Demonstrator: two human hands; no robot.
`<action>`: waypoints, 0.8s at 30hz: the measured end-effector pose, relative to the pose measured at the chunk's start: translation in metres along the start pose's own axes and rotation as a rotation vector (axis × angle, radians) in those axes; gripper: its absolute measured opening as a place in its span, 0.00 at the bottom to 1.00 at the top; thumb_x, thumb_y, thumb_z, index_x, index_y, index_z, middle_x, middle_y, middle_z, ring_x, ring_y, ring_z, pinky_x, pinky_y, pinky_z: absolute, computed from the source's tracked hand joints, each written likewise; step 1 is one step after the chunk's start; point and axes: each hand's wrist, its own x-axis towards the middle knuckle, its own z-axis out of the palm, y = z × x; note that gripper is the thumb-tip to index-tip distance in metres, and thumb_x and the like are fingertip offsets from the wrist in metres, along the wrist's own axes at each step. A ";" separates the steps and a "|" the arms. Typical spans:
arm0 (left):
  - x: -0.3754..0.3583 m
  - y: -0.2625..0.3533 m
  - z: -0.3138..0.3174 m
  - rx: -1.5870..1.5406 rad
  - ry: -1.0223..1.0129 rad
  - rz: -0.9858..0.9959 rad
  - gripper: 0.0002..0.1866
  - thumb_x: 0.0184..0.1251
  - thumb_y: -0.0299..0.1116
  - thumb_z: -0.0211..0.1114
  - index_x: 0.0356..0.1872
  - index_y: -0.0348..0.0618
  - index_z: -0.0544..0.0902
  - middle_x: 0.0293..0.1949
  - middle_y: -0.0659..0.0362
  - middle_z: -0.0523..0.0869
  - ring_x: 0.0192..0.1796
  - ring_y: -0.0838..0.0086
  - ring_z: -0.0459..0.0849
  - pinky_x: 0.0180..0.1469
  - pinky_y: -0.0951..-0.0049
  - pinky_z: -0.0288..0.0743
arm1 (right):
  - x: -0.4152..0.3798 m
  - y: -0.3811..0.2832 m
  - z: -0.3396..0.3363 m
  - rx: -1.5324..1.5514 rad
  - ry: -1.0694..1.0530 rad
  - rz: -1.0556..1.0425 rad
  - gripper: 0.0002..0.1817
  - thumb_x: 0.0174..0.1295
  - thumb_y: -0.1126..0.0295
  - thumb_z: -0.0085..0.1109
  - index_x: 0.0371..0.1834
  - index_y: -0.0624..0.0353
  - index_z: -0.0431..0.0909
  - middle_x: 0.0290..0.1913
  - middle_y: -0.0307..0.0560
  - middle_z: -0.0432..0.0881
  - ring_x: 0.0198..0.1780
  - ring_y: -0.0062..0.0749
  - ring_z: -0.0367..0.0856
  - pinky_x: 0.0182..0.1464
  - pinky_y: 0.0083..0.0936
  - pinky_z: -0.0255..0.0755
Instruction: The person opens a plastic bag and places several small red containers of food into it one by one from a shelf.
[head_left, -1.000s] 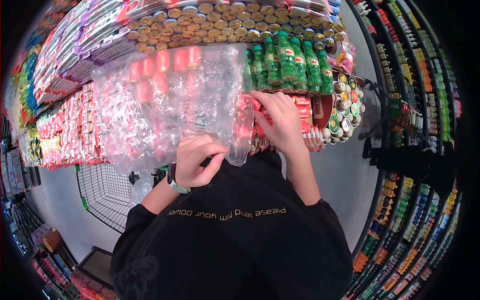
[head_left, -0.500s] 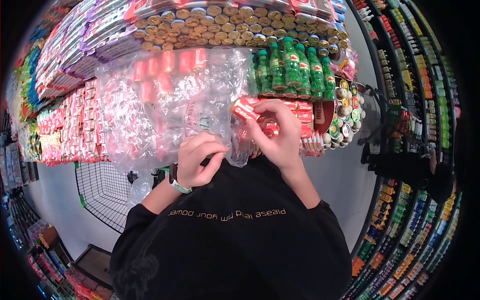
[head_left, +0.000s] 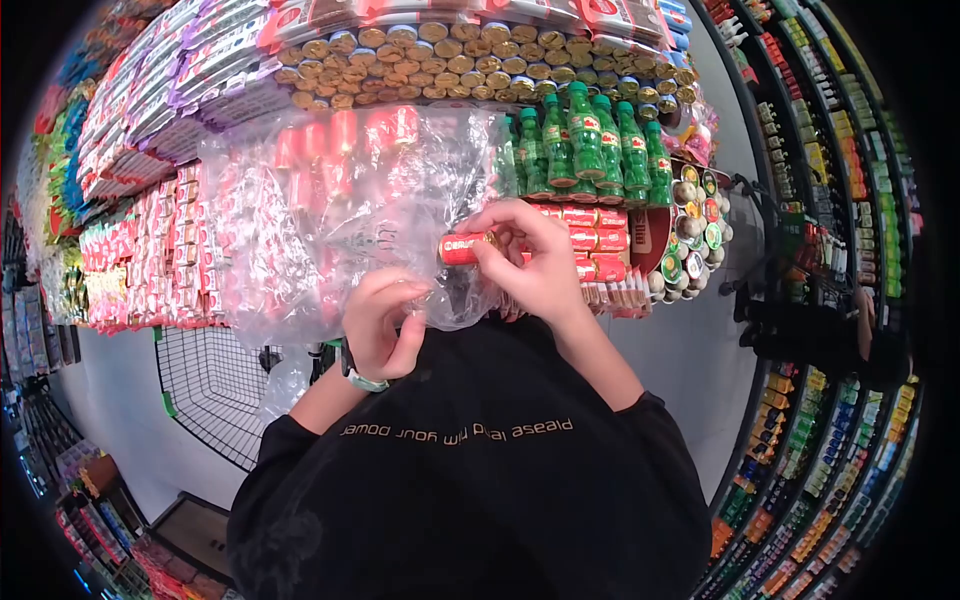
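My right hand [head_left: 530,262] grips a small red can [head_left: 461,249] with a gold-coloured end, tilted nearly level above the clear plastic bag [head_left: 340,240]. Beside the bag's near edge, my left hand [head_left: 380,325] is curved, its thumb and fingers apart; the bag's film lies close to the fingertips. Several red cans [head_left: 343,130] show through the plastic at the back. More small red cans [head_left: 598,241] are stacked to the right of my right hand, partly hidden by it.
Green bottles [head_left: 585,135] stand behind the red stack. Gold-lidded jars [head_left: 450,65] line the back, and packets [head_left: 180,240] fill the left. A wire shopping cart [head_left: 205,385] is at lower left. Shelves [head_left: 830,480] and a person in dark clothes [head_left: 820,330] are at right.
My right hand has moved left and slightly down with the red can, which has turned to lie closer to level. My left thumb and fingers have spread apart.
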 end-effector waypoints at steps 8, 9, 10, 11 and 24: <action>0.015 0.006 0.000 0.175 -0.111 0.329 0.19 0.55 0.24 0.69 0.51 0.37 0.83 0.46 0.49 0.86 0.34 0.60 0.85 0.34 0.66 0.77 | 0.007 0.005 0.005 -0.184 -0.165 -0.351 0.11 0.55 0.76 0.71 0.43 0.61 0.88 0.44 0.49 0.89 0.43 0.41 0.89 0.42 0.29 0.82; 0.017 0.006 0.001 0.164 -0.145 0.331 0.19 0.55 0.25 0.69 0.51 0.37 0.83 0.45 0.50 0.87 0.33 0.60 0.85 0.33 0.66 0.77 | 0.010 0.005 0.007 -0.232 -0.139 -0.384 0.12 0.55 0.76 0.71 0.44 0.59 0.89 0.46 0.48 0.89 0.43 0.41 0.89 0.42 0.29 0.82; 0.018 0.007 0.001 0.153 -0.180 0.331 0.19 0.54 0.25 0.69 0.50 0.37 0.83 0.45 0.50 0.87 0.32 0.60 0.85 0.33 0.66 0.76 | 0.012 0.006 0.011 -0.279 -0.111 -0.415 0.13 0.55 0.75 0.71 0.45 0.57 0.89 0.48 0.48 0.89 0.43 0.41 0.89 0.43 0.29 0.82; 0.019 0.007 0.001 0.142 -0.215 0.332 0.19 0.54 0.26 0.70 0.49 0.37 0.84 0.44 0.51 0.87 0.31 0.61 0.85 0.32 0.66 0.76 | 0.016 0.006 0.015 -0.327 -0.083 -0.446 0.14 0.55 0.75 0.71 0.46 0.54 0.89 0.50 0.48 0.88 0.43 0.41 0.89 0.43 0.29 0.82; 0.024 -0.001 0.008 0.068 -0.260 0.221 0.15 0.48 0.19 0.68 0.41 0.37 0.86 0.37 0.54 0.86 0.28 0.64 0.83 0.31 0.68 0.76 | 0.072 0.026 0.072 -0.662 -0.099 -0.576 0.22 0.53 0.73 0.61 0.54 0.55 0.79 0.57 0.56 0.78 0.44 0.52 0.87 0.41 0.44 0.82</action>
